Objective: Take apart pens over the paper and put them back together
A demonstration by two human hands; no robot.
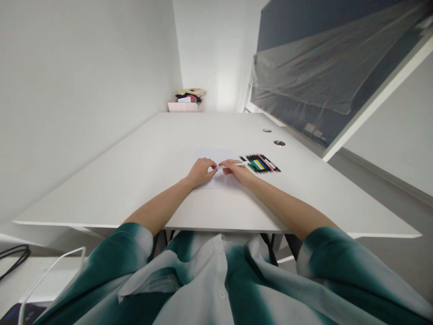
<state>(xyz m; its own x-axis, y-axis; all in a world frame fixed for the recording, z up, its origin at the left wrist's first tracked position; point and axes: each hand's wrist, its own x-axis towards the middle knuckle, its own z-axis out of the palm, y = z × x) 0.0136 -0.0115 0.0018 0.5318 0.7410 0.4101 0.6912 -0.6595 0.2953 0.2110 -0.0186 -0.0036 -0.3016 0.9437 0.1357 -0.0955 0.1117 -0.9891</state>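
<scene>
A slim white pen point(239, 164) lies nearly level across the fingers of my right hand point(236, 170), which are closed around it. Its left end meets the bent fingertips of my left hand point(202, 171), and they pinch it there. Whether that end is a cap or a tip is too small to tell. Both hands are over a sheet of white paper point(214, 154) on the table. Just right of my right hand, a row of pens and markers point(260, 164) lies side by side, with black, green, yellow, blue and reddish barrels.
The white table point(149, 158) runs back to a pale pink box point(183, 107) with cloth-like items on top. Two round metal fittings point(279, 143) are set in its right side. A dark panel under plastic sheeting point(304, 67) rises at right, and a wall stands at left.
</scene>
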